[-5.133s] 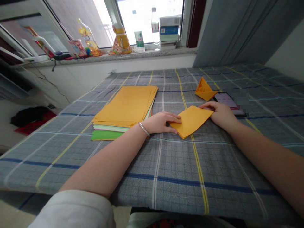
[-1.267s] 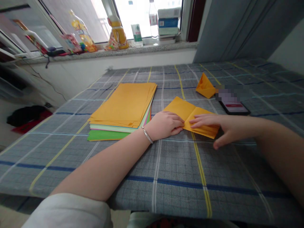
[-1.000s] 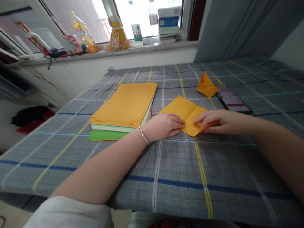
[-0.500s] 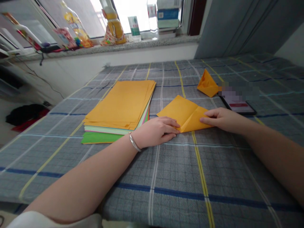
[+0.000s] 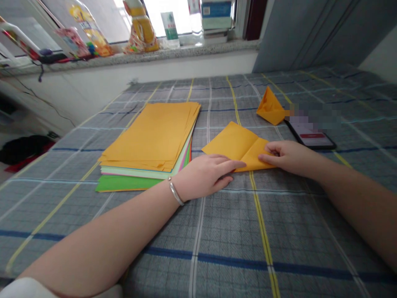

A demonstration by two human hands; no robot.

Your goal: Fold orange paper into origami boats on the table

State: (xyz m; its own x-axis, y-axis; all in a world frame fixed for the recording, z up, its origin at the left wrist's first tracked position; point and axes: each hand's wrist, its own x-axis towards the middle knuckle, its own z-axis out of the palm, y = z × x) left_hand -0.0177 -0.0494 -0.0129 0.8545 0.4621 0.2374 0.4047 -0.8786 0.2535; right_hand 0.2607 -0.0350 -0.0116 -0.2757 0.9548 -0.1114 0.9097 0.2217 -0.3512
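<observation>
A folded sheet of orange paper (image 5: 233, 140) lies on the checked cloth with a crease running up to its right side. My left hand (image 5: 211, 174), a silver bangle at its wrist, has its index finger stretched out along the paper's near edge. The other fingers are spread and rest by the left part of that edge. At the right corner, my right hand (image 5: 283, 156) pinches the paper between thumb and curled fingers. A small folded orange paper shape (image 5: 271, 106) stands behind, beside a phone (image 5: 312, 138).
A stack of coloured paper (image 5: 155, 134), orange on top and green at the bottom, lies left of the folded sheet. The checked tablecloth (image 5: 229, 231) covers the table. Bottles, a tube and boxes stand on the windowsill (image 5: 186, 50) at the back.
My left index finger has slid right along the paper's near edge, towards the crease. My right hand keeps its pinch on the corner. The view has shifted slightly.
</observation>
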